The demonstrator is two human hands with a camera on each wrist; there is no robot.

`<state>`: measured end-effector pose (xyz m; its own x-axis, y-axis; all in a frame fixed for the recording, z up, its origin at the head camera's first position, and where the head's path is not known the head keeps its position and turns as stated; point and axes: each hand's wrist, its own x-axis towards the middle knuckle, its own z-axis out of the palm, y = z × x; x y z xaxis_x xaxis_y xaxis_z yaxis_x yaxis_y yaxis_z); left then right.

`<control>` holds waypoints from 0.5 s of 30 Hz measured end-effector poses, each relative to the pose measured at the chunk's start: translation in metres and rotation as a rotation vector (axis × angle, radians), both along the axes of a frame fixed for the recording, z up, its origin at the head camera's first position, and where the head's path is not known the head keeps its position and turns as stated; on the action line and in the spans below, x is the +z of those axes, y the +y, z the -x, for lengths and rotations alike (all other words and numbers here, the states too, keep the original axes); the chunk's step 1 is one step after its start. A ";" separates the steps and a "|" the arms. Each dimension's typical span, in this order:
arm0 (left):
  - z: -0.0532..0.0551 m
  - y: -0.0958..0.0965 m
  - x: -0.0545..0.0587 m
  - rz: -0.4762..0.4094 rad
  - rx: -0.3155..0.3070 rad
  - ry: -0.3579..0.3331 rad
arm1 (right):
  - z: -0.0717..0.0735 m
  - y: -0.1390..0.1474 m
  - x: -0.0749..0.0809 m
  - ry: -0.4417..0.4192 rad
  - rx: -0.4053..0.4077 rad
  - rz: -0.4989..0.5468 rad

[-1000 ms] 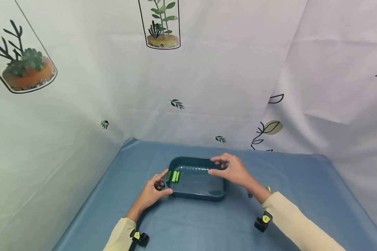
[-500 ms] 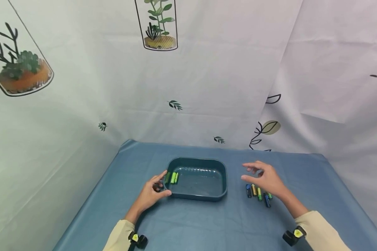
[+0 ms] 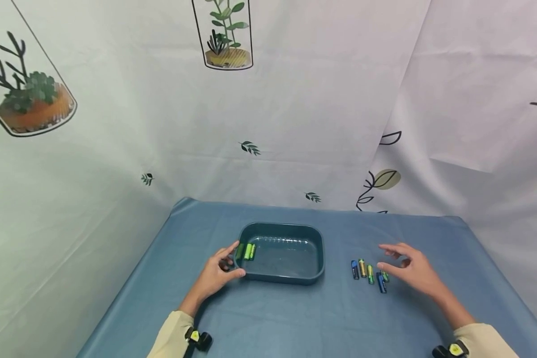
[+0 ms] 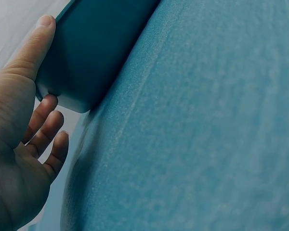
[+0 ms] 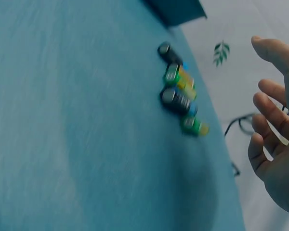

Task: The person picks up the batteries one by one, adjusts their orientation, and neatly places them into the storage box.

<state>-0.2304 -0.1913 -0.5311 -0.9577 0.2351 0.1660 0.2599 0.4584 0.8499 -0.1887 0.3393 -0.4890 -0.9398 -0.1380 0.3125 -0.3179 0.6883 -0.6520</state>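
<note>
A dark teal rectangular tray (image 3: 282,256) stands on the table, with green batteries (image 3: 249,251) lying at its left end. My left hand (image 3: 216,271) grips the tray's left end, thumb at the near corner and a finger along the side; the left wrist view has its thumb (image 4: 36,45) against the outer wall. Several batteries, blue, gold and green, lie in a loose row right of the tray, including a blue battery (image 3: 355,270) and a gold battery (image 3: 362,268). Just right of them hovers my right hand (image 3: 411,268), holding nothing, fingers loosely bent and thumb apart.
A blue cloth (image 3: 295,318) covers the table. White fabric (image 3: 295,109) with printed plants hangs behind and at the sides. Small black cameras are strapped to both wrists, such as the left wrist camera (image 3: 201,341).
My right hand has moved from over the tray's right side, across the loose batteries, to their right, uncovering them. My left hand and the tray have stayed in place.
</note>
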 end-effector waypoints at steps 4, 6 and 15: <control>0.000 0.000 -0.001 -0.006 -0.010 0.001 | -0.001 0.012 -0.007 -0.030 -0.005 -0.021; 0.000 0.000 -0.001 -0.009 -0.007 0.001 | -0.001 0.017 -0.011 -0.042 -0.007 -0.035; -0.001 0.001 0.001 -0.005 -0.003 0.002 | 0.001 0.032 -0.024 -0.066 -0.020 -0.128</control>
<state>-0.2299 -0.1906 -0.5302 -0.9566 0.2370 0.1694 0.2631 0.4532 0.8517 -0.1892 0.3716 -0.5133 -0.9608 -0.1541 0.2306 -0.2626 0.7732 -0.5773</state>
